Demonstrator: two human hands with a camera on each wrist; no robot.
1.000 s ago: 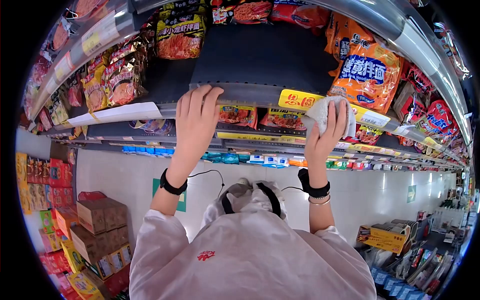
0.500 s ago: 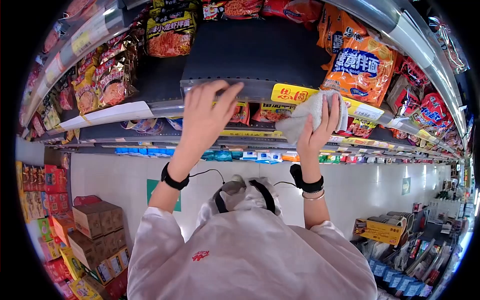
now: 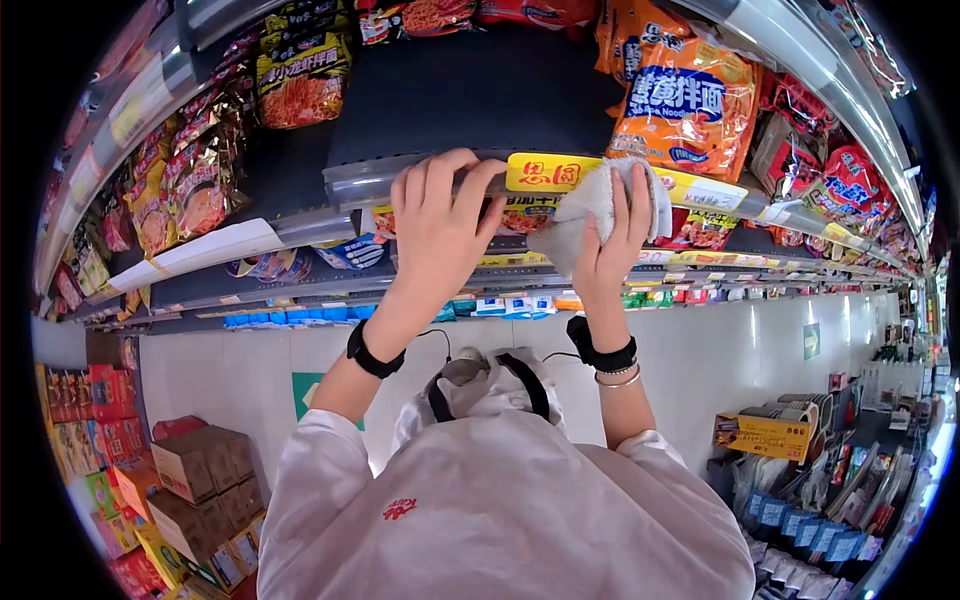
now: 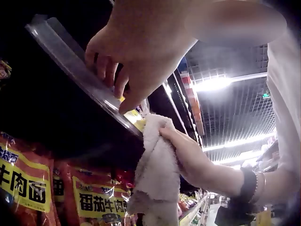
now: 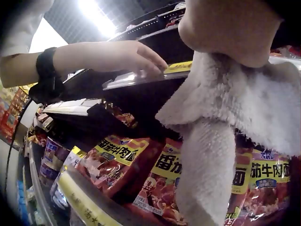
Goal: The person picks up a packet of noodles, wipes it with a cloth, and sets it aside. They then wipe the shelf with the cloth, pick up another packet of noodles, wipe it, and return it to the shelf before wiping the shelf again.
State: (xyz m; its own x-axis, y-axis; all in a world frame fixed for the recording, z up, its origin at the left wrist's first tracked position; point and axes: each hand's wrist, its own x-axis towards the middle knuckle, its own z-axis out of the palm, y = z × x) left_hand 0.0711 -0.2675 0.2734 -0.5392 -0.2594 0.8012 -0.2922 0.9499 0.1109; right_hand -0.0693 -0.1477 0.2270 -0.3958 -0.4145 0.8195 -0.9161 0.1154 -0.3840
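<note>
A greyish-white cloth is gripped by my right hand at the front edge of a shelf. Its loose folds hang down in front of noodle packets in the right wrist view, where the cloth fills much of the right side. My left hand rests its loosely bent fingers on the clear plastic strip along that edge. Its fingertips lie just left of a yellow label. In the left wrist view, the strip runs slantwise under those fingers.
Behind the strip lies a dark shelf board. An orange noodle packet stands on its right, yellow-black packets on its left. Red beef noodle packets sit on the shelf below. Cardboard boxes are stacked behind the person.
My left hand has moved right along the strip, closer to the yellow label. More of the cloth now hangs out below my right hand, which stays by the label. The head view has shifted slightly.
</note>
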